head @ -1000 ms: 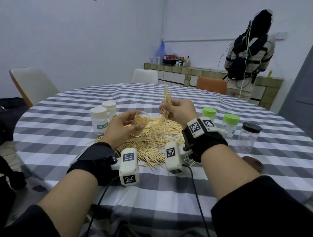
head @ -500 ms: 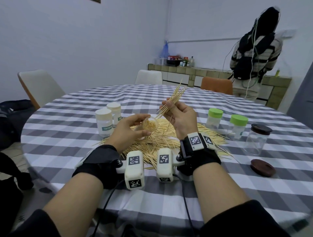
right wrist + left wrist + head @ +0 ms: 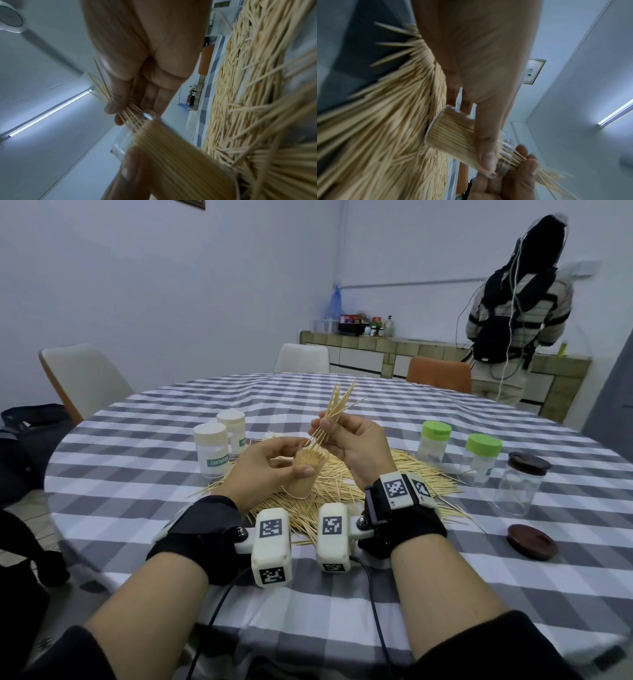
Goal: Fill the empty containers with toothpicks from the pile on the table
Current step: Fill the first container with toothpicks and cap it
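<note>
Your left grip (image 3: 270, 465) clasps the toothpick-packed clear container (image 3: 307, 474); your right grip (image 3: 352, 446) pinches a toothpick bundle (image 3: 337, 414) at its mouth.

toothpick pile (image 3: 346, 487) mid-table (image 3: 137, 508); capped jars (image 3: 210, 450) left, lidded jars (image 3: 479, 460) right.

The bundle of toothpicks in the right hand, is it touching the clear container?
Touching. In the right wrist view the bundle of toothpicks pinched by the right hand runs over the rim into the clear container, held by the left hand.

Left hand (image 3: 270, 463) gripping container (image 3: 306, 474) (nearly full), right hand (image 3: 356, 446) pinching toothpicks (image 3: 337, 412)
</note>
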